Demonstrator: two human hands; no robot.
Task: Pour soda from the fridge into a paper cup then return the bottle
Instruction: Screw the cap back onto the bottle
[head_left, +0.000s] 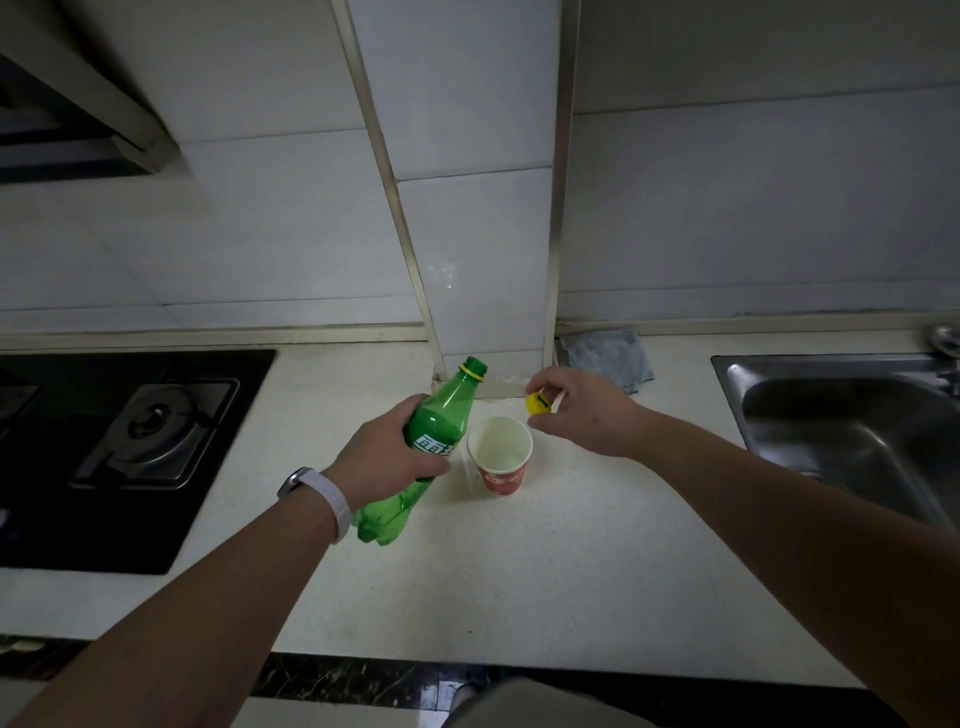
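My left hand (387, 449) grips a green soda bottle (449, 408) around its label. The bottle is tilted, its uncapped mouth pointing up and to the right, its base low over the counter. A red paper cup (501, 475) with a white inside stands upright on the white counter (519, 571), just right of the bottle. Liquid seems to lie at the cup's bottom. My right hand (584, 415) hovers above and to the right of the cup, pinching the yellow bottle cap (537, 404) between thumb and fingers.
A black gas hob (130, 441) fills the counter's left side. A steel sink (852, 431) is set in at the right. A grey cloth (608, 358) lies by the tiled wall behind the cup. A range hood (78, 104) hangs at the upper left.
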